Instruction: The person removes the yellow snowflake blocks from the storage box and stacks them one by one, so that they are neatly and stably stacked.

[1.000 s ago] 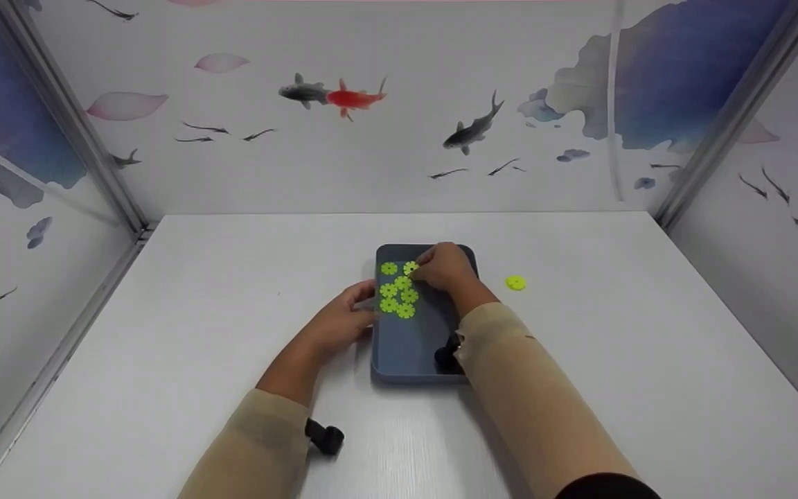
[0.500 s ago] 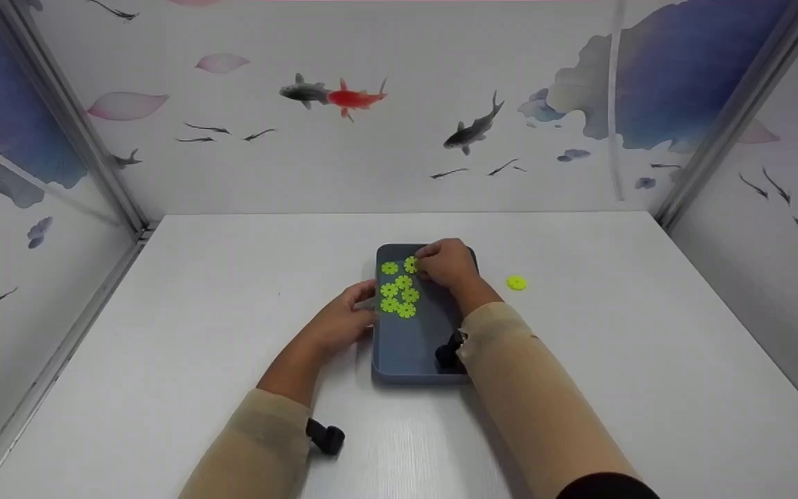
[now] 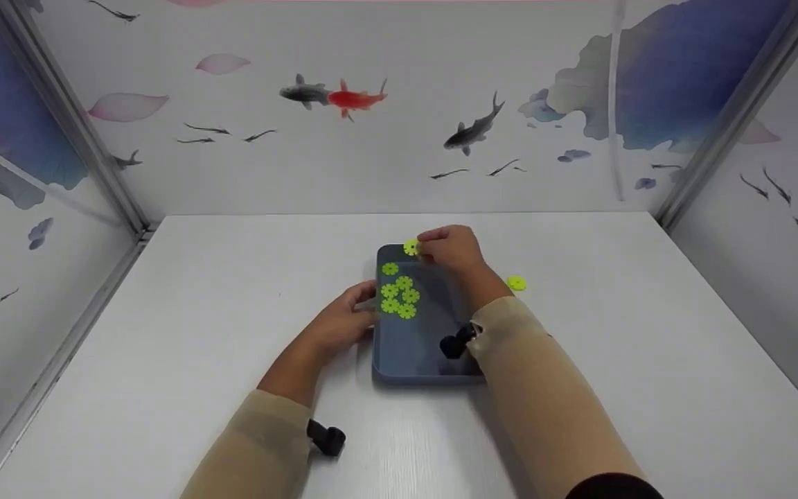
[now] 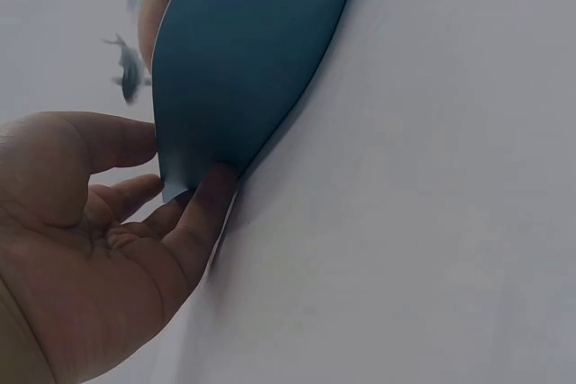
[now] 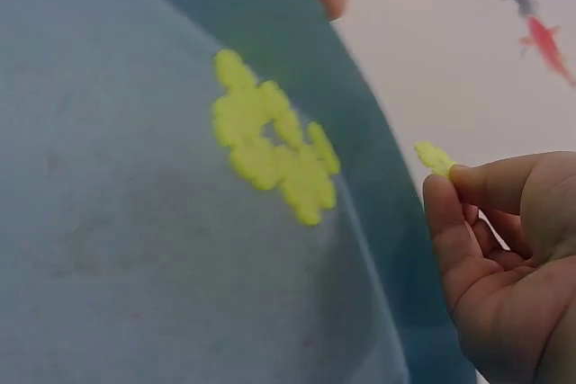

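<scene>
In the head view a blue-grey tray (image 3: 427, 350) lies on the table, with several yellow-green snowflake building discs (image 3: 390, 291) along its left side. My right hand (image 3: 451, 246) pinches one snowflake disc (image 3: 410, 247) between thumb and fingertips, over the tray's far edge. The right wrist view shows this held disc (image 5: 434, 156) standing out past the fingertips, just outside the rim. My left hand (image 3: 343, 322) holds the tray's left side. In the left wrist view its thumb (image 4: 126, 141) meets the rim, while another finger presses low on the outer wall.
Another yellow disc (image 3: 517, 283) lies on the white table (image 3: 184, 326), right of the tray. Printed panels (image 3: 399, 159) with fish and leaves stand behind and at both sides. Black wrist cameras (image 3: 327, 438) are strapped at both sleeves.
My right hand has lifted its pinched disc from inside the tray and moved it away from me, to the far rim. The left hand and the tray have kept their places.
</scene>
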`<action>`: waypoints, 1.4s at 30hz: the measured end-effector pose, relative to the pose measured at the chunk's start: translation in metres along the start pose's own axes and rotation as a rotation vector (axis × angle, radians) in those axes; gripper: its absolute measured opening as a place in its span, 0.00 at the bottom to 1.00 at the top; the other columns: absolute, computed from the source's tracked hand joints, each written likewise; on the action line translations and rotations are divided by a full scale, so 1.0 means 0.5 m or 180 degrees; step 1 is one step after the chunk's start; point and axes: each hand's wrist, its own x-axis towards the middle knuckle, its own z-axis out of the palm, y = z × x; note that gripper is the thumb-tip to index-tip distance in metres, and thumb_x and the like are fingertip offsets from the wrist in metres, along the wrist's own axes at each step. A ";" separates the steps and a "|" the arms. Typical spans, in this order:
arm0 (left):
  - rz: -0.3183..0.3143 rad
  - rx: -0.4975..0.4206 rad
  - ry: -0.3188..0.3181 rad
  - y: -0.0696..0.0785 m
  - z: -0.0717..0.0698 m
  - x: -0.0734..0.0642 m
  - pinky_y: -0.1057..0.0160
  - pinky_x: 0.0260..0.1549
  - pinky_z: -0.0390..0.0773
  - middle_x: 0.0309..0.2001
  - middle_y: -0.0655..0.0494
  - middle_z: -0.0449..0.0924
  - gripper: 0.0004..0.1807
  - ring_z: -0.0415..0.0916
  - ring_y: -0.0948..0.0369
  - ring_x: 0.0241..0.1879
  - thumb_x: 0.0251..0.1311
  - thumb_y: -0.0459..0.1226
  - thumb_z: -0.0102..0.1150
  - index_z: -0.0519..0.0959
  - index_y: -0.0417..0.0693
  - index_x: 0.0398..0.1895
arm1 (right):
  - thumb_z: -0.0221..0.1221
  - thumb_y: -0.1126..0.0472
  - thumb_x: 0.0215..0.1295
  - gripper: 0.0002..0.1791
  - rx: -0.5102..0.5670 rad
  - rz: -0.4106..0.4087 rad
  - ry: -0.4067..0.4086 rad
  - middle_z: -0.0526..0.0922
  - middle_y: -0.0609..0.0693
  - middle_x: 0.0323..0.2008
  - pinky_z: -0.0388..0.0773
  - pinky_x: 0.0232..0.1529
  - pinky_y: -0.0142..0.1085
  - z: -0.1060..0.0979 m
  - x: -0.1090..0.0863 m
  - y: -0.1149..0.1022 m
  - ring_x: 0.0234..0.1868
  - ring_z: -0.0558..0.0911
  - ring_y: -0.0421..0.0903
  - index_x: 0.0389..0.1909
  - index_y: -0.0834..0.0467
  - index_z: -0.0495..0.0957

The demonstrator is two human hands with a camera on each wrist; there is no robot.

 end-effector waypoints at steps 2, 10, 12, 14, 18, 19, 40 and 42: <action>0.0013 -0.0006 0.0001 0.000 0.000 0.000 0.47 0.75 0.75 0.84 0.54 0.60 0.39 0.69 0.51 0.79 0.72 0.38 0.61 0.61 0.57 0.85 | 0.66 0.62 0.73 0.12 0.0129 0.0024 0.0014 0.88 0.60 0.51 0.88 0.62 0.48 -0.013 -0.003 -0.014 0.43 0.90 0.46 0.53 0.61 0.87; 0.0026 -0.0022 0.0039 -0.003 -0.002 0.001 0.47 0.74 0.76 0.84 0.55 0.61 0.40 0.71 0.52 0.76 0.71 0.39 0.63 0.62 0.57 0.85 | 0.67 0.61 0.73 0.13 0.0549 0.0173 0.0107 0.87 0.56 0.55 0.88 0.60 0.42 -0.074 -0.030 -0.027 0.45 0.90 0.44 0.55 0.59 0.87; 0.0025 -0.0019 0.0038 -0.004 -0.002 0.002 0.47 0.74 0.76 0.84 0.55 0.61 0.40 0.71 0.52 0.76 0.71 0.39 0.63 0.61 0.57 0.85 | 0.68 0.60 0.73 0.14 0.0604 0.0158 0.0108 0.87 0.56 0.54 0.88 0.60 0.42 -0.090 -0.036 -0.018 0.44 0.90 0.44 0.56 0.58 0.87; 0.0022 -0.0004 0.0040 -0.006 -0.002 0.002 0.47 0.75 0.75 0.84 0.55 0.61 0.40 0.71 0.52 0.77 0.72 0.39 0.62 0.61 0.57 0.85 | 0.68 0.59 0.73 0.16 0.0668 0.0131 0.0110 0.87 0.55 0.53 0.88 0.59 0.40 -0.107 -0.042 -0.008 0.44 0.89 0.43 0.57 0.59 0.86; 0.0028 0.0024 0.0036 -0.008 0.000 0.003 0.46 0.75 0.75 0.84 0.55 0.61 0.39 0.70 0.51 0.78 0.72 0.38 0.61 0.62 0.56 0.85 | 0.68 0.61 0.73 0.18 0.0865 0.0091 0.0150 0.85 0.55 0.54 0.89 0.55 0.35 -0.140 -0.054 0.011 0.43 0.89 0.42 0.59 0.62 0.84; 0.0030 0.0032 0.0035 -0.008 0.000 0.004 0.47 0.75 0.76 0.84 0.55 0.61 0.39 0.70 0.51 0.78 0.72 0.38 0.61 0.62 0.56 0.85 | 0.68 0.62 0.72 0.18 0.0931 0.0090 0.0163 0.85 0.55 0.54 0.89 0.55 0.33 -0.148 -0.058 0.015 0.43 0.89 0.41 0.60 0.63 0.84; 0.0046 0.0029 -0.0009 0.000 0.003 0.001 0.46 0.75 0.75 0.84 0.54 0.60 0.39 0.68 0.51 0.79 0.73 0.37 0.60 0.60 0.56 0.85 | 0.66 0.60 0.75 0.18 0.0946 0.0556 0.0526 0.83 0.51 0.56 0.87 0.56 0.29 -0.276 -0.088 0.106 0.48 0.89 0.40 0.63 0.59 0.82; 0.0046 0.0046 -0.0011 0.001 0.003 0.000 0.46 0.75 0.75 0.84 0.54 0.60 0.39 0.67 0.50 0.80 0.73 0.37 0.59 0.60 0.55 0.85 | 0.66 0.61 0.75 0.19 0.0946 0.0579 0.0501 0.82 0.51 0.56 0.87 0.56 0.29 -0.279 -0.085 0.116 0.48 0.88 0.40 0.63 0.59 0.81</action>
